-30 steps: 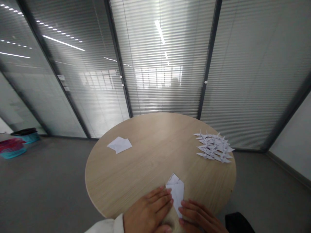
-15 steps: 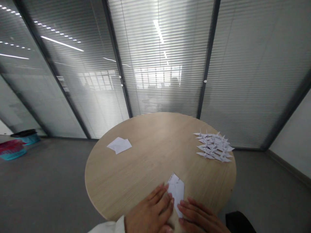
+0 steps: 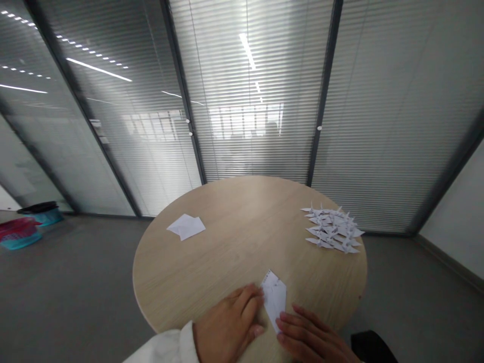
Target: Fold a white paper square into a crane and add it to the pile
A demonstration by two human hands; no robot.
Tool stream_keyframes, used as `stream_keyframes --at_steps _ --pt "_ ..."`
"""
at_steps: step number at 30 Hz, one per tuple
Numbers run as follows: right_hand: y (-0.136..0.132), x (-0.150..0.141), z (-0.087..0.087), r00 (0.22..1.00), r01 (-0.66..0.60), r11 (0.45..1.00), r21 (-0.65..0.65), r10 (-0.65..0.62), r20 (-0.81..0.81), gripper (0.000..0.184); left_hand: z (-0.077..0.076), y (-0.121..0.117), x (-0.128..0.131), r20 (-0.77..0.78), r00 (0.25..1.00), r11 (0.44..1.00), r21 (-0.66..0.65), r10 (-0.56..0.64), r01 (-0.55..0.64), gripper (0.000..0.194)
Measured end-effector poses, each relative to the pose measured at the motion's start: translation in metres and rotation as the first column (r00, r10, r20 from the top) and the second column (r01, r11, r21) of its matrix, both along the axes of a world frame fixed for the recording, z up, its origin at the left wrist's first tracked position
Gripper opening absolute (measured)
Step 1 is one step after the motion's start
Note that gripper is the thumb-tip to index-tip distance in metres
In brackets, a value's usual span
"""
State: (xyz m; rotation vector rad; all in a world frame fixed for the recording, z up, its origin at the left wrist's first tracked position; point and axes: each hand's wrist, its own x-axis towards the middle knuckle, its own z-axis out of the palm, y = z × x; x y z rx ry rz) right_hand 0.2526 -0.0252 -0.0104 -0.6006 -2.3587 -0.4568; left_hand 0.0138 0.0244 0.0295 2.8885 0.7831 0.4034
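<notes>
No readable words, brands or numbers; the folded white paper (image 3: 275,298) carries small dark marks near its top, too tiny to read.

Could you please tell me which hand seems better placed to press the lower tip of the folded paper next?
Right, probably: the right hand lies at the narrow lower end of the folded paper, while the left hand is by its upper left edge.

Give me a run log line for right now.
left hand: fingertips at folded paper, upper left edge | right hand: fingers on its lower right edge | paper cranes: table's far right
</notes>
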Motion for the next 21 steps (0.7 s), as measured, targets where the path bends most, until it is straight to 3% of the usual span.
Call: stream_keyframes --at_steps 6,12,17,19,21 --pt "0.007 -0.003 0.001 0.982 0.136 0.989 -0.054 -0.142 -0.122 0.028 0.003 0.005 0.007 0.088 0.990 0.986 -0.134 0.112 -0.099 0.020" --pt "0.018 -0.009 -0.005 0.923 0.298 0.937 -0.181 -0.331 -0.196 0.036 0.002 0.006 0.010 0.131 0.975 0.963 -0.225 0.178 -0.145 0.017" --pt "0.024 -0.011 -0.009 0.933 0.277 0.928 -0.249 -0.322 -0.163 0.033 0.001 0.004 0.011 0.179 0.953 0.938 -0.294 0.245 -0.186 0.017" --pt "0.024 -0.010 -0.009 0.934 0.255 0.930 -0.264 -0.308 -0.181 0.032 0.000 0.004 0.011 0.186 0.959 0.941 -0.303 0.215 -0.153 0.017" --pt "0.024 -0.010 -0.009 0.929 0.243 0.930 -0.277 -0.306 -0.210 0.031 -0.001 0.004 0.011 0.197 0.964 0.947 -0.303 0.176 -0.111 0.029"
